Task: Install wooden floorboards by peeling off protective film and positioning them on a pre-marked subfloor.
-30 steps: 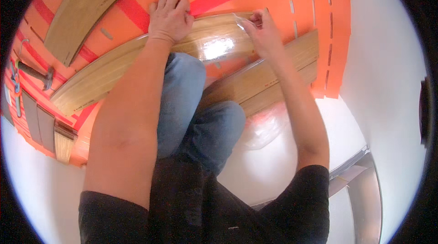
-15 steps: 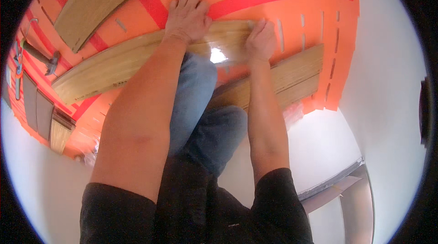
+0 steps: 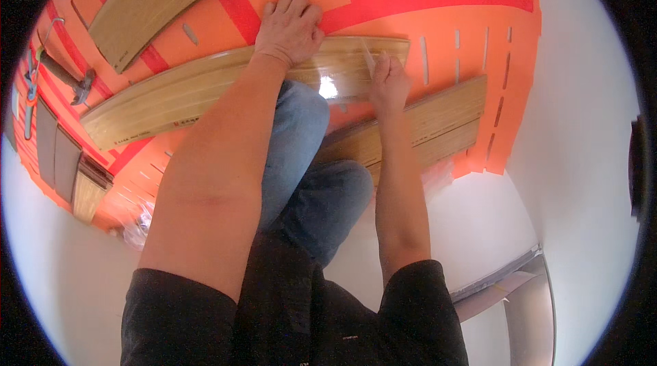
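A long wood-grain floor plank (image 3: 205, 84) lies across in front of my knees, with a shiny clear film over its surface. My left hand (image 3: 290, 29) bears on the plank's far edge, its fingers bent over that edge toward the orange underlay (image 3: 445, 37). Near the plank's right end, my right hand (image 3: 390, 85) is closed, pinching a lifted bit of clear plastic film (image 3: 369, 58). The rest of what sits inside the right fingers is hidden.
Another plank (image 3: 157, 6) lies at the far left, and more planks (image 3: 445, 112) rest right of my knees. A hammer (image 3: 68, 75) is at the left beside darker boards (image 3: 58, 147). Red tape (image 3: 431, 3) crosses the underlay. Crumpled clear plastic (image 3: 140, 225) lies at lower left.
My right hand has shifted slightly down and left, baring the plank's right end, and a flap of clear film now shows lifted at its fingers. The left hand keeps its place on the plank.
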Available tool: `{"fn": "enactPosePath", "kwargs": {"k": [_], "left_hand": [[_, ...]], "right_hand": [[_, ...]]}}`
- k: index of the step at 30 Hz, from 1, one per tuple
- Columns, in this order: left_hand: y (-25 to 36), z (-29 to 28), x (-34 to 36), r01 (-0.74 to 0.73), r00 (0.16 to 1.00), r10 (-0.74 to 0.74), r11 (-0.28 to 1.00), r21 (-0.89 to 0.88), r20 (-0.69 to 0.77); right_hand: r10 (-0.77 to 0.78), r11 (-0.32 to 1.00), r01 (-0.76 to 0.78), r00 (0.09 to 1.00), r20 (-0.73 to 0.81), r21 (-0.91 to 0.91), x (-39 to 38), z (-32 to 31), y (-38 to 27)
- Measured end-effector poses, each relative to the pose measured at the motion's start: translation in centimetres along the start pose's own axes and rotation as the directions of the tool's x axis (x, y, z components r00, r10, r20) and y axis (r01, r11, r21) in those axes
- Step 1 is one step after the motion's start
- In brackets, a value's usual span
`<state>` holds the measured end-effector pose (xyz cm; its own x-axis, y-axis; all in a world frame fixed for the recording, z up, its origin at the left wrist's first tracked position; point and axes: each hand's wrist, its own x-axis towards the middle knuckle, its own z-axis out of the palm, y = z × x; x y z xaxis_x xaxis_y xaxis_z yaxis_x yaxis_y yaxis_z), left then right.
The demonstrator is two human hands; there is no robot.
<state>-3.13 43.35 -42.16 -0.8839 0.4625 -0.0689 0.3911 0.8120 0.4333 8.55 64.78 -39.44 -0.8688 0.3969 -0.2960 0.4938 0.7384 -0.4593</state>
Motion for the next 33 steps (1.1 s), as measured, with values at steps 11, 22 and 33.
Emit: {"fn": "enactPosePath", "kwargs": {"k": [11,22,33], "left_hand": [[0.0,-0.6,-0.2,0.010,1.000,-0.010,1.000,-0.019,0.006],[0.1,-0.7,-0.2,0.010,1.000,-0.010,0.999,-0.045,0.011],[-0.5,-0.2,0.1,-0.062,0.997,0.066,0.996,-0.072,0.050]], "right_hand": [[0.049,0.977,-0.076,0.990,0.134,0.201,-7.0,-1.8,-4.8],[0.239,0.860,-0.275,0.961,0.137,0.431,-12.3,-2.9,-9.9],[0.103,0.907,-0.110,0.994,0.038,0.407,-11.3,-6.0,-11.2]]}}
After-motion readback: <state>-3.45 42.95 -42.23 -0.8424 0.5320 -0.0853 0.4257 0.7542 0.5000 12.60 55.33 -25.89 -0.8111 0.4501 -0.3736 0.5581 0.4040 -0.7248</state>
